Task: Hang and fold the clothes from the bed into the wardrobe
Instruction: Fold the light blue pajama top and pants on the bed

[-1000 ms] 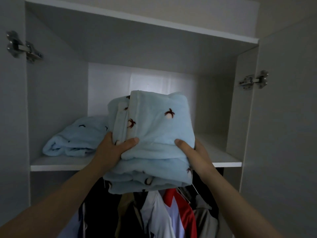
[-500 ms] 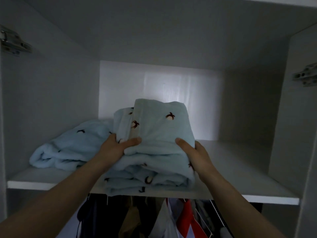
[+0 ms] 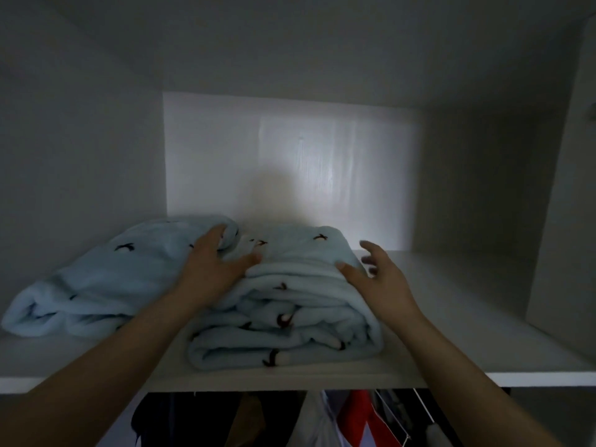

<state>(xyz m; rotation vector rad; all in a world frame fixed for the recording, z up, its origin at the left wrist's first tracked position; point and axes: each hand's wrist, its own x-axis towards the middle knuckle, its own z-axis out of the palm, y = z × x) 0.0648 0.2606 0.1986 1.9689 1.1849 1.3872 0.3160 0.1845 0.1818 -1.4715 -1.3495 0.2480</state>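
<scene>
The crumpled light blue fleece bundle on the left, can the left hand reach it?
Probably yes: the left hand lies right against the crumpled light blue fleece bundle, nothing between them.

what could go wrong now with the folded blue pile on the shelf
1. The folded pile sits close to the front edge of the shelf. With the left hand and right hand both open, it could slide off onto the hanging clothes.
2. Its thick layers could slump toward the other blue garment.
</scene>
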